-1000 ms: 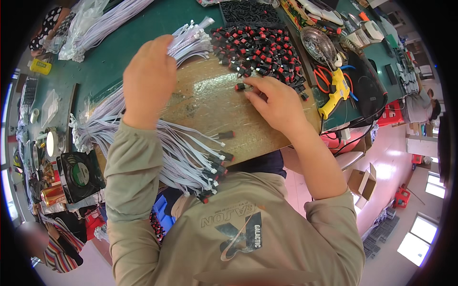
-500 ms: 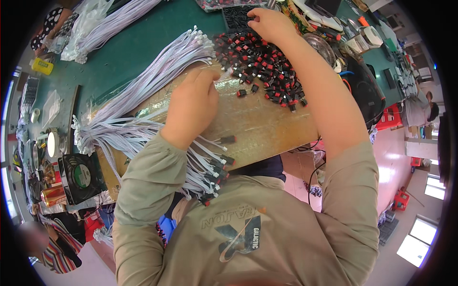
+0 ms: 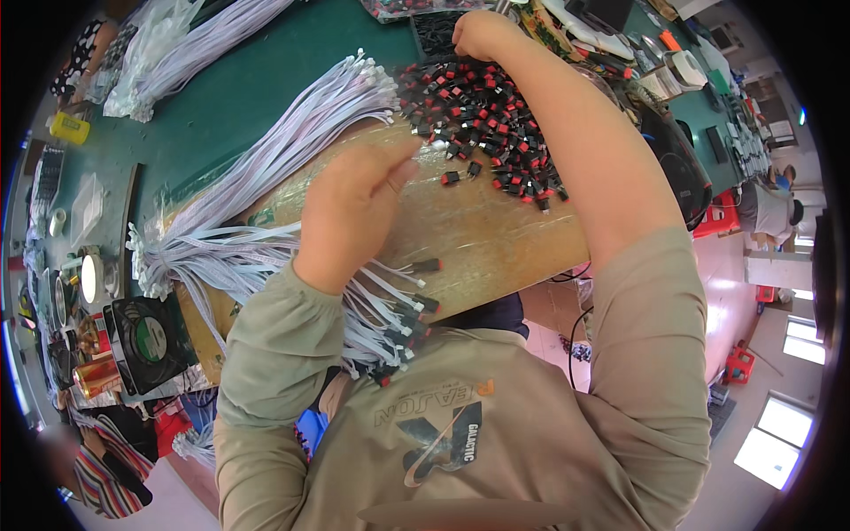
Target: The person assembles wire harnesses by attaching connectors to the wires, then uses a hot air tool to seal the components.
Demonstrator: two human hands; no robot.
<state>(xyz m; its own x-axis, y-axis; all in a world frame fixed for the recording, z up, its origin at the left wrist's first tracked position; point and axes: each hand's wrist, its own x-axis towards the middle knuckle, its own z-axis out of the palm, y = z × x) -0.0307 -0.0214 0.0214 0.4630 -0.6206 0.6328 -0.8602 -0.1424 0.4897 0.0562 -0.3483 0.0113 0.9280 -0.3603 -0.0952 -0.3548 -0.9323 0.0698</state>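
My left hand hovers over a brown board wrapped in clear film, fingers pinched on the end of a white wire at the edge of a pile of small red and black switches. A big fan of white wires lies across the board under that hand, and several finished wires with switches on them hang off the near edge. My right hand is stretched far out to a black tray of dark parts; its fingers are curled away from view.
The green bench holds bagged white wires at the far left, a black fan and a lamp at the left edge, and tools and a yellow glue gun area on the right. Another person sits at the far right.
My right hand left the board and reached up over the switch pile to the black tray. My left hand slid from the wire bundle rightward toward the switches.
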